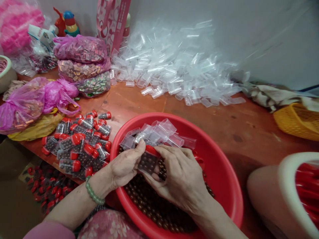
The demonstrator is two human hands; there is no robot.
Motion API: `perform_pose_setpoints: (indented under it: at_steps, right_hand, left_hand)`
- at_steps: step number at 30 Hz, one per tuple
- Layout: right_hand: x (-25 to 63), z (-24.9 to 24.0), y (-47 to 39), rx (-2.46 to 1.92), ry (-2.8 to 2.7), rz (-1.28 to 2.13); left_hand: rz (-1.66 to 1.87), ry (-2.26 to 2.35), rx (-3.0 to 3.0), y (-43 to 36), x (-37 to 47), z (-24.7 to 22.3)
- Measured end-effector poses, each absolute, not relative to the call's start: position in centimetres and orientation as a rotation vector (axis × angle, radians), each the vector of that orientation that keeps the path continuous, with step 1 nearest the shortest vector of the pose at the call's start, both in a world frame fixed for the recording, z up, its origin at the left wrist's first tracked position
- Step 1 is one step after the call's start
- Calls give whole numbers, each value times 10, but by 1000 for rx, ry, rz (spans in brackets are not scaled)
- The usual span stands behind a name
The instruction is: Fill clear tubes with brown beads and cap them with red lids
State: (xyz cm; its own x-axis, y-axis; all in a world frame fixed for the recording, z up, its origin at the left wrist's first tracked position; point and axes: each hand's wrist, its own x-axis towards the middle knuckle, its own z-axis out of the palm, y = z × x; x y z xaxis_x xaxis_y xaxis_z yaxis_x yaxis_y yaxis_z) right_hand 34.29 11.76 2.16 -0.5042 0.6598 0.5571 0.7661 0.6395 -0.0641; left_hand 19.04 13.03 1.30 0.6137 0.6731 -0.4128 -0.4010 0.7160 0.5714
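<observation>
Because their contents are small and loose, the tied pink plastic bag (23, 99) at the far left and the stacked plastic bags (81, 51) are probably serving to stop them scattering. Many red-capped clear cases (51, 189) are lying below the edge of the wooden worktop (224, 126), and a pile of similar filled cases (71, 141) is resting on top, seemingly for easy reach beside the red basin (225, 186). Round brown balls (149, 202) are lying in that basin, its raised wall likely checking any rolling, with some clear plastic tubes (161, 131) sitting near its far rim. Behind it, a larger heap of clear tubes (174, 73) is leaning toward the wall, perhaps to leave the front free. Rightmost, a white-rimmed tub (267, 186) is holding red pieces (309, 196). Over the basin, the left hand (126, 166) is grasping the left side of one flat red-capped case (149, 162), thumb raised near its top, while the right hand (181, 176) is curling around its right side, fingers pressing by the red cap; both hands are nearly closed, presumably steadying it
</observation>
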Motion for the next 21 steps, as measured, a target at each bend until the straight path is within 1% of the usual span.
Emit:
perform_pose_setpoints:
  at_steps: [4, 7, 10, 14, 17, 19, 21]
  right_hand:
    - [345, 24, 119, -1066, -2309, -226]
    - [347, 26, 118, -1043, -2306, -174]
    - [348, 26, 117, -1013, -2315, -194]
    - [345, 21, 118, -981, -2344, -246]
    - [340, 20, 118, -1000, -2379, -214]
    - [338, 23, 118, -1041, -2398, -74]
    - [339, 30, 118, -1078, -2373, 214]
  left_hand:
    - [684, 633, 505, 130, 191, 13]
    - [667, 606, 499, 131, 191, 13]
    - [636, 618, 441, 132, 191, 16]
    - [596, 722, 345, 131, 194, 21]
    - [704, 840, 292, 129, 197, 19]
    - [783, 891, 308, 128, 199, 17]
    - [835, 908, 360, 129, 198, 15]
